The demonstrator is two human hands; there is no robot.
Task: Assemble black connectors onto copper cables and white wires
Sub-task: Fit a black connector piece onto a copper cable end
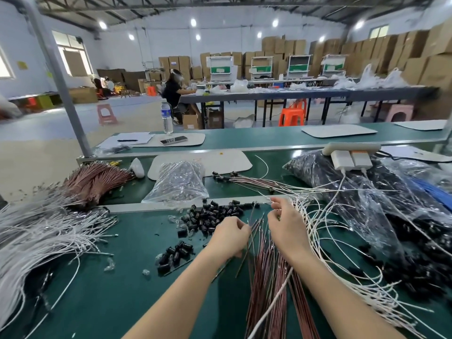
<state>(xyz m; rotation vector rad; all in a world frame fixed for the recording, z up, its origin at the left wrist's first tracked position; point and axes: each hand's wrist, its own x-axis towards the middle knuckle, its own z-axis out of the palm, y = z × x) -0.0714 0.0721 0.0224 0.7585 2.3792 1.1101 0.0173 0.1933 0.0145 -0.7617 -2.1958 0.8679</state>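
The left hand (230, 234) is curling its fingers at the tips of the copper cables (265, 292), which are lying in a loose sheaf on the bench (110, 302) between the forearms. It is apparently pinching one cable end (the knuckles are hiding the fingertips). The right hand (286, 231) is pinching the ends of the white wires (342, 277), which are fanning out to the right. Neither hand is showing a connector.

Hazards:
- Cables and wires are crossing beneath the right wrist. Drawing one out is likely to be dragging its neighbours along and tangling the sheaf.
- The black connectors (212, 216) are lying loose just beyond the left hand, with a smaller cluster (175, 255) to the near left. A sweeping forearm or trailing wire is liable to be scattering them.
- A tip bending under the pinch is risking a half-seated connector.

Surroundings: at the left, a white wire bundle (44, 231) is spreading over the bench, and a copper bundle (95, 182) is lying beyond it. A clear plastic bag (178, 184) is sitting behind the connectors, with finished leads (244, 179) to its right. At the right, black-filled bags (391, 216) are crowding the working space. A power strip (349, 152) is resting on them, and its charger lead is hanging across the wires, inviting a snag. Farther off, a water bottle (167, 118) is standing on the next bench.
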